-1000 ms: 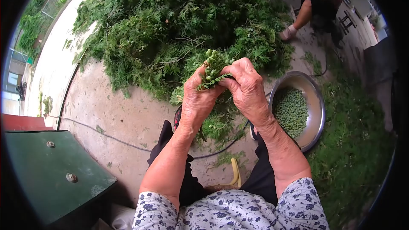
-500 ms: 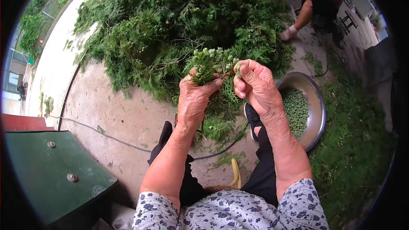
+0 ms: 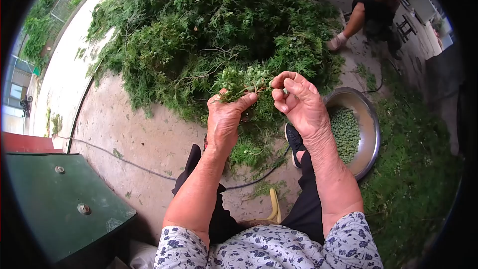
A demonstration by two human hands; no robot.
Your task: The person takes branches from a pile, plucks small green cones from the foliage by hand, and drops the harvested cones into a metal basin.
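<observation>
My left hand point(image 3: 225, 114) is closed round a leafy evergreen sprig point(image 3: 238, 80) that bears small green cones, its thumb pressed on the stem. Just to its right, my right hand point(image 3: 302, 103) has its fingers curled beside the sprig's tip. Between its thumb and fingers a small green cone point(image 3: 285, 91) shows in part. Below and right of that hand, a metal bowl point(image 3: 369, 134) holds many loose green cones point(image 3: 345, 133), partly covered by my forearm.
A large heap of cut evergreen branches point(image 3: 174, 35) lies ahead. More greenery point(image 3: 408, 184) spreads at the right. A green metal box top point(image 3: 64, 199) is at lower left, and a dark cable point(image 3: 134, 164) crosses the floor. Another person point(image 3: 371, 0) sits at upper right.
The sprig has tipped slightly and its cones sit lower. My right hand has shifted slightly down and right, its fingers a little looser. The left hand keeps its hold.
</observation>
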